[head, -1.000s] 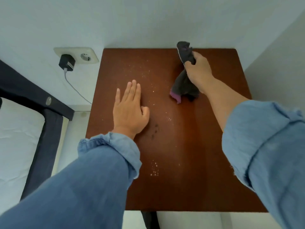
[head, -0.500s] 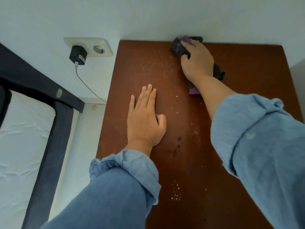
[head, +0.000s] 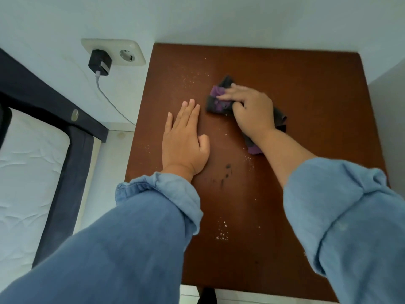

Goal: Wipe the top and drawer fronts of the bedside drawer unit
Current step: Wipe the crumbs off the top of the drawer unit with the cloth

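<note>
The brown wooden top of the bedside drawer unit fills the middle of the view, seen from above. White crumbs and a few dark smudges dot it. My right hand presses a dark grey and purple cloth flat on the top, a little behind its middle. The cloth sticks out past my fingers and under my wrist. My left hand lies flat, palm down, fingers together, just left of the cloth and holds nothing. The drawer fronts are hidden below the top.
A white wall runs behind and to the right of the unit. A wall socket with a black charger and white cable sits left of it. A dark bed frame and white mattress are at the far left.
My right hand has drawn the cloth from the back edge of the top toward me and to the left. My left hand stays flat in the same spot. The camera has shifted a little.
</note>
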Action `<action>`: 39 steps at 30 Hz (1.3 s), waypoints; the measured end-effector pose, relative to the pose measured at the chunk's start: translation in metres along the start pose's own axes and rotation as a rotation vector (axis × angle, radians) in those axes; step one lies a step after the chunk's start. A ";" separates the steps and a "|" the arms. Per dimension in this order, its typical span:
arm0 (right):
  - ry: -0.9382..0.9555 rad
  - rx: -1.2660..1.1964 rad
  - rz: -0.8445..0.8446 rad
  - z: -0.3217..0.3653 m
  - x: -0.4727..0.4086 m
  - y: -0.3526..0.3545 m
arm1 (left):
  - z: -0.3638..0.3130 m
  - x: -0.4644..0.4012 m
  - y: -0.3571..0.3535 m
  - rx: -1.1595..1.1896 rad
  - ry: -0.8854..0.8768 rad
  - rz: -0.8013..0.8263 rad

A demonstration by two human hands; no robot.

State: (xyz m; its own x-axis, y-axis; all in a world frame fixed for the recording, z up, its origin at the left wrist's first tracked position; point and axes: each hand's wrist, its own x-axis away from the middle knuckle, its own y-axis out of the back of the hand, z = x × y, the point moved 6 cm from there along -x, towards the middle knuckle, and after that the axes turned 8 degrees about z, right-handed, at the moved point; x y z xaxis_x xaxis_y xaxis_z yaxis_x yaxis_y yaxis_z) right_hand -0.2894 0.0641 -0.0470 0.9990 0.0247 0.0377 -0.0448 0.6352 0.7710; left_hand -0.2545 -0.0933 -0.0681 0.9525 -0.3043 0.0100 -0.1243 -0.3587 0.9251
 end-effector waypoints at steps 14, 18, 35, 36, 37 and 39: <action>0.030 -0.063 -0.060 0.013 0.141 -0.027 | -0.002 0.001 0.001 -0.020 0.017 0.046; 0.037 -0.050 -0.076 0.013 0.140 -0.025 | -0.004 0.007 0.005 -0.012 -0.018 0.040; 0.112 0.235 -0.004 0.021 0.149 -0.020 | -0.008 0.187 0.016 -0.075 -0.040 -0.005; 0.102 0.330 -0.010 0.019 0.151 -0.019 | -0.008 0.188 0.015 -0.091 -0.046 -0.010; 0.076 0.384 -0.009 0.015 0.152 -0.020 | -0.006 0.187 0.015 -0.109 -0.051 -0.020; 0.029 0.392 -0.002 0.010 0.156 -0.023 | -0.005 0.185 0.015 -0.134 -0.056 -0.044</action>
State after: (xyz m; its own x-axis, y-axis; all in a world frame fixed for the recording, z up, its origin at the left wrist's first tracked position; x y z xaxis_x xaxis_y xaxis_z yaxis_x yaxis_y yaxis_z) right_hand -0.1331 0.0455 -0.0525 0.9985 0.0494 0.0223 -0.0358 0.2926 0.9556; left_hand -0.0791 -0.1506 -0.0508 0.9389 -0.3405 -0.0495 -0.0409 -0.2532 0.9665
